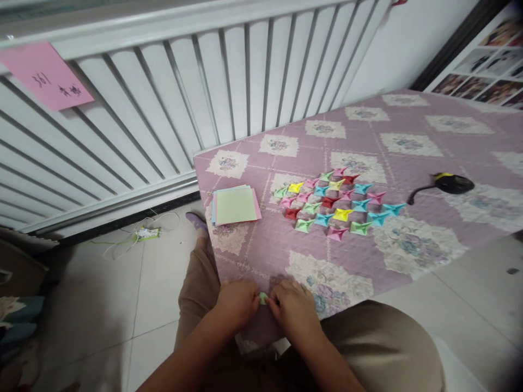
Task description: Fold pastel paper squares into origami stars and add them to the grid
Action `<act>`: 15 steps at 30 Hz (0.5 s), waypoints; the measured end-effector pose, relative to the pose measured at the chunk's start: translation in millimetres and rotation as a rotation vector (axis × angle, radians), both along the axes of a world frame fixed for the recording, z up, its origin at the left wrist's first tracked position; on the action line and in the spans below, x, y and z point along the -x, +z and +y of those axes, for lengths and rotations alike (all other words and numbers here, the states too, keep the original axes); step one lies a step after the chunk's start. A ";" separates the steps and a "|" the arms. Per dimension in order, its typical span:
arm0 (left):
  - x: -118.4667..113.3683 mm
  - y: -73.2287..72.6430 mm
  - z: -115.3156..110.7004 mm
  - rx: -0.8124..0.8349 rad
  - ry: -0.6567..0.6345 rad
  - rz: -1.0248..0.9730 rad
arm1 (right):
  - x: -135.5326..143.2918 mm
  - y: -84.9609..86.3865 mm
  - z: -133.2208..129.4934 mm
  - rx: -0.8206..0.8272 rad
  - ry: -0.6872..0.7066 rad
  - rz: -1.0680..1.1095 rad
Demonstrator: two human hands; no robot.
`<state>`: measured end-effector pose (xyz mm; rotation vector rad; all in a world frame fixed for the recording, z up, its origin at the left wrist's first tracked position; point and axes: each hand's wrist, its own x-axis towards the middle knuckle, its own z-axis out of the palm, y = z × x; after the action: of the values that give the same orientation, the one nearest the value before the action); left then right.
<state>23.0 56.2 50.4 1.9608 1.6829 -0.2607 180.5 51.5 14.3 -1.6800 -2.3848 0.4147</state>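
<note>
Between my two hands, near the table's front edge, is a small folded piece of light green paper. My left hand is closed, with its fingertips pinching the paper's left side. My right hand has its fingers curled and its thumb and fingertips on the right side of the same paper. Further up the table, a stack of coloured paper sheets lies to the left, pale green on top. Right of it stand rows of folded paper pieces in red, yellow, pink, green and blue.
A patterned pinkish tablecloth covers the table. A black object with a yellow band lies at the right. Behind the table is a white radiator with a pink note. A power strip lies on the floor.
</note>
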 end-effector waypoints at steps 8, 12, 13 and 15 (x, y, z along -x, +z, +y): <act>2.4 7.0 9.8 0.100 -0.082 0.056 | 0.1 9.1 0.6 0.143 -0.023 -0.019; 5.4 2.9 13.1 0.086 -0.093 0.054 | -0.4 3.7 0.5 0.093 -0.024 0.012; 6.1 1.5 13.8 0.079 -0.096 0.052 | -0.8 1.9 0.1 0.078 -0.027 0.023; 7.4 -1.1 15.0 0.066 -0.105 0.050 | -2.3 -2.4 -2.1 0.048 -0.037 0.053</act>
<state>15.6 71.2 49.2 2.0119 1.5837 -0.4016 182.9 49.3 11.9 -1.7089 -2.3204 0.5079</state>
